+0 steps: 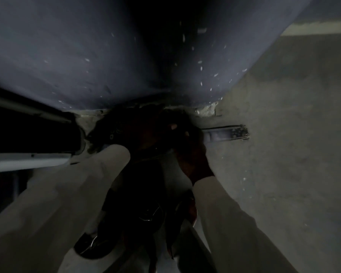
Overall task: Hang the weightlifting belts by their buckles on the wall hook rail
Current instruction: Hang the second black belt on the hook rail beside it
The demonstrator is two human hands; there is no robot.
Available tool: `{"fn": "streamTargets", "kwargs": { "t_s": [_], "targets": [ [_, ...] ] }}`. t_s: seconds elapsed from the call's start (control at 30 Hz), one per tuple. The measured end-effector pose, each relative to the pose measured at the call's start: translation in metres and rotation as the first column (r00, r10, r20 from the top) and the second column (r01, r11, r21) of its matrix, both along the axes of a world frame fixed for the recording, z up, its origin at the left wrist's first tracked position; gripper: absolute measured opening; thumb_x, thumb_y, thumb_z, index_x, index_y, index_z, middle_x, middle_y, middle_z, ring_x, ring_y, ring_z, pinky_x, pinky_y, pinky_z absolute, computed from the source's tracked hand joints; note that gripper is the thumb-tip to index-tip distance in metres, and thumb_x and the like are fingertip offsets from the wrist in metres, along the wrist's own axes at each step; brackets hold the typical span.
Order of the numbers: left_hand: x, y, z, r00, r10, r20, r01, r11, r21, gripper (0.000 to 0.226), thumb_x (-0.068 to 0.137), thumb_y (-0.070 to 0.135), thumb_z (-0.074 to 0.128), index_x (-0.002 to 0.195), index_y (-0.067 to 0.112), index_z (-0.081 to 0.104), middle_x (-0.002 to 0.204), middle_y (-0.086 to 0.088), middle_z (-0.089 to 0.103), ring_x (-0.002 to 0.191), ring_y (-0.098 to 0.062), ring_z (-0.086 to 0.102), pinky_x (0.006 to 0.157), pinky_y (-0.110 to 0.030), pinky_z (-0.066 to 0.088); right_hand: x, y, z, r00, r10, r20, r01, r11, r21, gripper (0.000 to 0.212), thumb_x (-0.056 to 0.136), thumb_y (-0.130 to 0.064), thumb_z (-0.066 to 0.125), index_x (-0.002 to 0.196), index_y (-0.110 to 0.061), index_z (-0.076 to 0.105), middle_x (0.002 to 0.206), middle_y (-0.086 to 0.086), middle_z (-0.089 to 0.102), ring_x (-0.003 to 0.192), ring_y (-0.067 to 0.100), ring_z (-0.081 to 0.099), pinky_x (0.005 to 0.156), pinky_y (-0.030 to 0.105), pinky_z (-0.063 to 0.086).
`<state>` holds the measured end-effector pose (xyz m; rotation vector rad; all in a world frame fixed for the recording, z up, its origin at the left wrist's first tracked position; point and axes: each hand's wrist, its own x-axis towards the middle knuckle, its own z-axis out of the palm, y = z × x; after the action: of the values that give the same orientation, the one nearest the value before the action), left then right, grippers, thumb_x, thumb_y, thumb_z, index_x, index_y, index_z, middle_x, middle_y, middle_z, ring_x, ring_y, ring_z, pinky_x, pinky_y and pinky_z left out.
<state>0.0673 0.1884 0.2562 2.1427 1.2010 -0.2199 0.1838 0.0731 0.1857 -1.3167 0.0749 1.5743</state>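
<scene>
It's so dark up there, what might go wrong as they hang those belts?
1. The light is poor: both hands, the right hand and the left hand, work in deep shadow, so a buckle could miss its hook.
2. Only the end of the hook rail shows; the rest is hidden behind the hands.
3. Dark belts hang bunched below the arms and might snag or slip.

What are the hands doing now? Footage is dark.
Left hand: too dark, cannot tell.
Right hand: raised at the rail; grip cannot be told.
</scene>
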Motion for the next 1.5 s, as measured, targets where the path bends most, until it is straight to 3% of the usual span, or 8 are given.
{"fn": "streamTargets", "kwargs": {
  "t_s": [0.1,0.2,0.27,0.37,0.63,0.87,1.2,1.5],
  "targets": [
    [0.018,0.007,0.084,0.998,0.003,0.070,0.009,0.986,-0.166,0.050,0.100,0.046,0.053,0.145,0.025,0.049,0.150,0.012,0.042,0.141,-0.019,0.040,0.112,-0.022,0.026,-0.026,-0.004,0.077,0.978,-0.040,-0.205,0.045,0.999,0.022,0.046,0.102,-0.024,0.047,0.146,-0.013,0.044,0.149,0.014,0.048,0.140,0.029,0.042,0.118,0.042,0.033],
    [-0.006,0.012,0.139,0.962,0.132,0.237,-0.066,0.962,-0.265,0.051,0.090,0.048,0.067,0.124,0.010,0.067,0.131,-0.008,0.064,0.124,-0.024,0.058,0.091,-0.013,0.044,-0.047,0.003,0.156,0.953,-0.062,-0.298,0.065,0.998,-0.001,0.036,0.095,-0.017,0.057,0.131,-0.019,0.060,0.129,0.005,0.067,0.123,0.026,0.059,0.107,0.040,0.042],
    [-0.035,0.014,0.183,0.923,0.188,0.337,-0.118,0.969,-0.217,0.062,0.081,0.061,0.069,0.118,0.011,0.069,0.123,-0.011,0.068,0.117,-0.025,0.062,0.097,-0.032,0.050,-0.050,0.008,0.221,0.963,-0.004,-0.270,0.005,1.000,0.001,0.017,0.100,-0.021,0.052,0.111,-0.021,0.066,0.097,-0.002,0.077,0.100,0.020,0.065,0.104,0.043,0.044],
    [-0.074,0.009,0.251,0.912,0.235,0.335,-0.183,0.966,-0.181,0.019,0.092,0.020,0.070,0.105,0.007,0.073,0.112,-0.011,0.072,0.108,-0.018,0.063,0.100,-0.048,0.050,-0.047,0.012,0.304,0.977,0.045,-0.209,-0.038,0.999,0.038,0.023,0.100,-0.032,0.051,0.110,-0.017,0.065,0.097,0.005,0.072,0.096,0.024,0.065,0.095,0.047,0.050],
    [-0.113,-0.019,0.474,0.812,0.229,0.536,-0.204,0.973,-0.106,0.030,0.098,0.038,0.056,0.107,0.014,0.071,0.117,-0.005,0.069,0.111,-0.014,0.060,0.102,-0.029,0.043,-0.069,0.015,0.512,0.988,0.133,-0.084,-0.097,0.934,0.343,0.036,0.099,-0.016,0.056,0.133,-0.004,0.057,0.124,0.019,0.068,0.106,0.027,0.070,0.108,0.048,0.047],
    [-0.140,-0.018,0.620,0.666,0.227,0.710,-0.153,0.974,-0.167,0.011,0.094,0.009,0.066,0.083,0.006,0.068,0.063,0.009,0.066,0.060,0.000,0.059,0.060,-0.015,0.048,-0.103,0.017,0.656,0.858,0.422,0.294,-0.514,0.735,0.444,0.037,0.098,-0.021,0.058,0.130,-0.002,0.058,0.113,0.019,0.069,0.091,0.026,0.072,0.086,0.038,0.060],
    [-0.163,-0.057,0.722,0.393,0.299,0.869,-0.350,0.923,-0.160,0.011,0.101,0.014,0.055,0.101,0.013,0.066,0.083,-0.001,0.071,0.066,-0.007,0.066,0.054,-0.022,0.050,-0.103,0.024,0.819,0.485,0.236,0.842,-0.804,0.500,0.323,0.028,0.100,-0.014,0.056,0.128,-0.014,0.059,0.105,0.004,0.070,0.085,0.015,0.071,0.064,0.031,0.062],
    [-0.133,-0.075,0.805,-0.043,0.079,0.996,-0.585,0.806,-0.089,0.023,0.100,0.016,0.057,0.115,0.002,0.068,0.092,-0.003,0.072,0.082,-0.010,0.065,0.077,-0.030,0.053,-0.113,0.019,0.866,0.238,-0.346,0.907,-0.752,0.526,0.398,0.031,0.095,-0.045,0.052,0.098,-0.016,0.061,0.091,0.006,0.071,0.087,0.026,0.067,0.083,0.048,0.057]
  ]
}}
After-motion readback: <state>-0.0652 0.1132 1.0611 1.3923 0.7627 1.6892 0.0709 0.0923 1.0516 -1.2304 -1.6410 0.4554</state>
